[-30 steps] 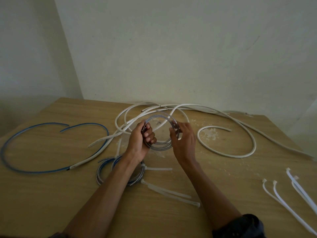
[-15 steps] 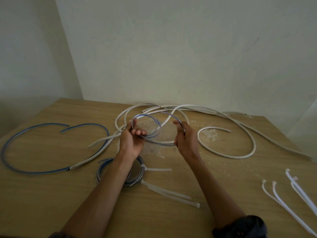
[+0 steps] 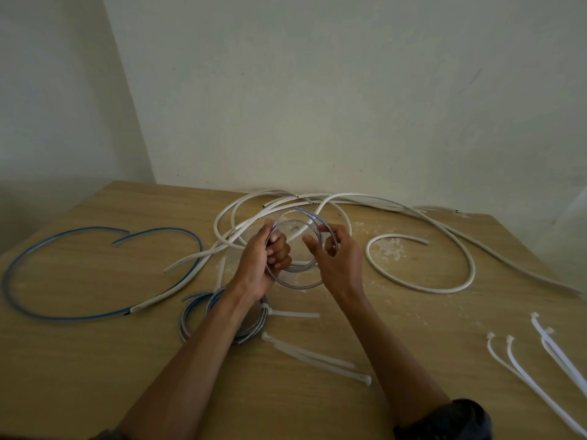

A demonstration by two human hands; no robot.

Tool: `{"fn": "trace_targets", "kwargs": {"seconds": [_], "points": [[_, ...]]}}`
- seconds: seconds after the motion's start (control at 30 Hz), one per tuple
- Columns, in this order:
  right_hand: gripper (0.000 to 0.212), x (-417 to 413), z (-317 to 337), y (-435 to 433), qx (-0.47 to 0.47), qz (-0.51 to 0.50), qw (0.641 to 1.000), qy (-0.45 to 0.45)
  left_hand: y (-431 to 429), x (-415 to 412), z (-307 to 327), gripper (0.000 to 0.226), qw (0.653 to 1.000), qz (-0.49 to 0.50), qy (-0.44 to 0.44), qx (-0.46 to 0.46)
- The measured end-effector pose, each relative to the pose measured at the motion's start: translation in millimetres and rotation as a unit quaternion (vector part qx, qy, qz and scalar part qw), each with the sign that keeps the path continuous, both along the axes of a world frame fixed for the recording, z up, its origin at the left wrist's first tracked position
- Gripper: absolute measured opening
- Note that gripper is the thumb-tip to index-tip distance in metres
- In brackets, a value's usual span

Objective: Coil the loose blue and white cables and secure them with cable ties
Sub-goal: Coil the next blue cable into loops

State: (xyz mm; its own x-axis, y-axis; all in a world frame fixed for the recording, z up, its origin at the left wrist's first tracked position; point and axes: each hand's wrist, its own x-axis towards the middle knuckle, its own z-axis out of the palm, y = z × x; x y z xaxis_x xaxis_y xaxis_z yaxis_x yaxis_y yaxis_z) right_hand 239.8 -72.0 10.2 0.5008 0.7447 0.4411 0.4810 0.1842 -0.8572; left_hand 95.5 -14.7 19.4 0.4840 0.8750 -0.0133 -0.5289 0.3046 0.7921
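– Two hands on one coil?
– Yes. Left hand (image 3: 263, 265) grips the thin blue-and-white coil (image 3: 295, 286) at its left side; right hand (image 3: 340, 265) curls its fingers round the right side.
– Where is it?
– Held above the table (image 3: 95, 360), beyond a tied coil (image 3: 190, 319); loose cable ties (image 3: 524, 369) lie far right.

Table (image 3: 95, 360): matt wood-grain top. White cables (image 3: 422, 289): smooth plastic sheath. Held coil (image 3: 295, 282): thin, glossy, translucent plastic.

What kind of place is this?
Probably a plain room used for handwork: a wooden table set in a corner of bare pale walls, with loose cables and cable ties on it.
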Motion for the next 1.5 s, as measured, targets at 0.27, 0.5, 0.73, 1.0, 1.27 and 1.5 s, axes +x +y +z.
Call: {"fn": "trace_targets", "kwargs": {"seconds": [0.27, 0.5, 0.73, 1.0, 1.27, 1.5], "points": [[0.028, 7, -2, 2, 0.041, -0.003, 0.994, -0.105, -5, -1, 3, 0.047, 0.998, -0.027, 0.041, 0.028], [0.024, 16, 3, -1, 0.022, -0.033, 0.977, -0.208, -4, 1, 0, 0.043, 0.996, 0.003, 0.080, 0.040], [0.024, 8, 9, -3, 0.023, 0.022, 0.991, -0.131, 0, -1, 0, 0.040, 0.990, 0.033, 0.131, 0.039], [0.025, 20, 18, -3, 0.110, 0.031, 0.993, 0.034, 6, -3, -3, 0.045, 0.990, 0.079, 0.117, -0.009], [0.036, 15, 7, -6, -0.105, 0.173, 0.967, 0.154, 21, -12, -7, 0.045, 0.978, 0.157, -0.053, -0.126], [0.016, -1, 6, -3, 0.006, 0.094, 0.993, 0.071, 2, 1, -2, 0.046, 0.995, 0.081, 0.018, -0.050]]}}
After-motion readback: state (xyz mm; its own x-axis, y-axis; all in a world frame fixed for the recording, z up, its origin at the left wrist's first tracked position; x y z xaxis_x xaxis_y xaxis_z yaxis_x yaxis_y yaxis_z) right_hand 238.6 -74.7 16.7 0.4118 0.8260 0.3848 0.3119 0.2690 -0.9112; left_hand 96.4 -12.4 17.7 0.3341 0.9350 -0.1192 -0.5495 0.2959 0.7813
